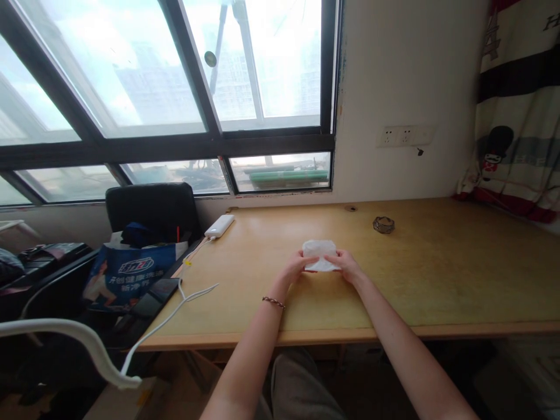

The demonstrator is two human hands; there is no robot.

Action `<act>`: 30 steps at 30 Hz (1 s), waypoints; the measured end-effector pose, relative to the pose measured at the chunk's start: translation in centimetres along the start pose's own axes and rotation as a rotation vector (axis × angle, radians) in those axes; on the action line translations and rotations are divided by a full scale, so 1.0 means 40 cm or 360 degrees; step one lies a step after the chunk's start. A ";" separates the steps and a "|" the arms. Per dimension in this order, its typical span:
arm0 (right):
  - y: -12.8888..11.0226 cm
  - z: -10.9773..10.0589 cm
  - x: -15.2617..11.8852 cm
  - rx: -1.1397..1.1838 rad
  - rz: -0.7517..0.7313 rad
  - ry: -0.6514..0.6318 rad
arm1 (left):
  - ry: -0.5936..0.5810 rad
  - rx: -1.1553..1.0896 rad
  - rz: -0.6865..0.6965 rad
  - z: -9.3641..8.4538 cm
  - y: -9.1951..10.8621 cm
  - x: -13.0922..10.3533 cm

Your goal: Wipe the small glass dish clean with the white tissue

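Observation:
A small white folded packet, perhaps tissue or cloth [319, 252], lies on the wooden desk [437, 274] in front of me. My left hand [296, 267] grips its left edge and my right hand [346, 264] grips its right edge, fingers curled onto the near side. A beaded bracelet circles my left wrist. Both forearms reach forward from the bottom of the view.
A white power bank [220, 226] with a white cable [175, 306] lies at the desk's left end. A small glass ashtray [384, 224] sits further back right. A black chair holding a blue bag [126, 274] stands left. A curtain [516, 116] hangs right.

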State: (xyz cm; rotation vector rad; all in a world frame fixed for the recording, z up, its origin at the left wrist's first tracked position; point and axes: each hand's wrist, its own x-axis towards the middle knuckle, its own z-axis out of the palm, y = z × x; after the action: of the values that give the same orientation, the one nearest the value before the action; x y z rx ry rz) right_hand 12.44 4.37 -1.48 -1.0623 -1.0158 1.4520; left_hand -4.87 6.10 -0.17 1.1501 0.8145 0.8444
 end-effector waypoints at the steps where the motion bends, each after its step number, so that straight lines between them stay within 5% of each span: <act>1: 0.001 -0.001 0.000 -0.0021 -0.0012 0.0009 | -0.0003 -0.0012 -0.0004 -0.002 -0.001 0.002; 10: 0.002 0.003 0.005 -0.0055 -0.0030 0.0039 | 0.0111 -0.0300 -0.0026 -0.011 -0.001 0.015; 20: 0.004 0.010 -0.001 -0.0133 -0.0034 -0.0001 | 0.0189 -0.0222 -0.0178 0.004 0.011 0.012; 24: 0.007 0.015 -0.001 -0.0064 -0.0012 -0.0009 | 0.0091 -0.0106 0.0038 0.017 0.006 -0.003; 30: 0.006 0.012 0.005 -0.0042 0.0063 0.0117 | -0.0010 -0.0072 0.0010 0.015 0.004 -0.011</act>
State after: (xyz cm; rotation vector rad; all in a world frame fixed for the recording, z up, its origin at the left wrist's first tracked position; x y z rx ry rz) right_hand 11.90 4.52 -1.61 -1.1522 -0.9690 1.4244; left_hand -4.56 5.48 0.17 1.1155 0.7833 0.8598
